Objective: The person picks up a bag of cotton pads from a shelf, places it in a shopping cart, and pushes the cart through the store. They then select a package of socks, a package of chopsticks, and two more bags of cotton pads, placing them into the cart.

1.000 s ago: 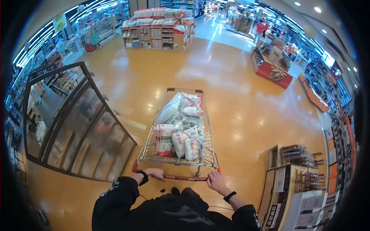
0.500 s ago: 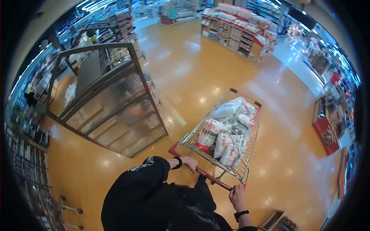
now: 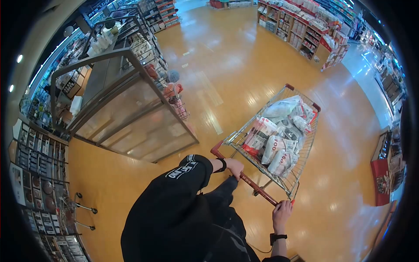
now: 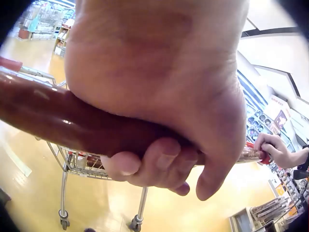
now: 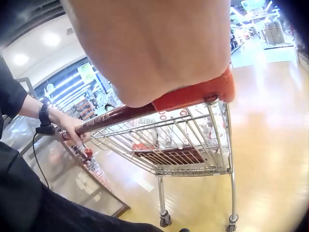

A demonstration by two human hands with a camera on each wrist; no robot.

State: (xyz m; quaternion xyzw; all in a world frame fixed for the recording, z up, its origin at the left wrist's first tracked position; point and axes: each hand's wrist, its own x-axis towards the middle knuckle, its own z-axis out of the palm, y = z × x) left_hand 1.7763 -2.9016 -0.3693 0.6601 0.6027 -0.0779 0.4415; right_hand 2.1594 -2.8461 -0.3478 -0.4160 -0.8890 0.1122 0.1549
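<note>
A metal wire shopping cart (image 3: 316, 107) stands in front of the person, angled to the right in the head view. The left hand (image 3: 235, 167) grips its dark red handle (image 3: 259, 190) left of the middle; in the left wrist view, fingers (image 4: 161, 157) curl round the bar from below. At the bar's right end, the right hand (image 3: 283, 214) holds on beside the bright red end cap (image 5: 217, 92). Inside the basket lie white packs (image 3: 273, 148) printed "100", a red-and-white pack (image 3: 257, 135) and a pale plastic bag (image 3: 279, 109).
Left of the cart stands a dark-framed partition (image 3: 144, 126) with a goods rack (image 3: 174, 98) behind it. Shelves (image 3: 35, 187) line the far left. A stocked display (image 3: 301, 32) is ahead, a red stand (image 3: 381, 183) at the right. Shiny orange floor (image 3: 345, 174) surrounds the cart.
The view has turned left, so the cart, the display and the red stand sit farther right. The partition's rack has come into fuller sight. Both hands keep holding the handle.
</note>
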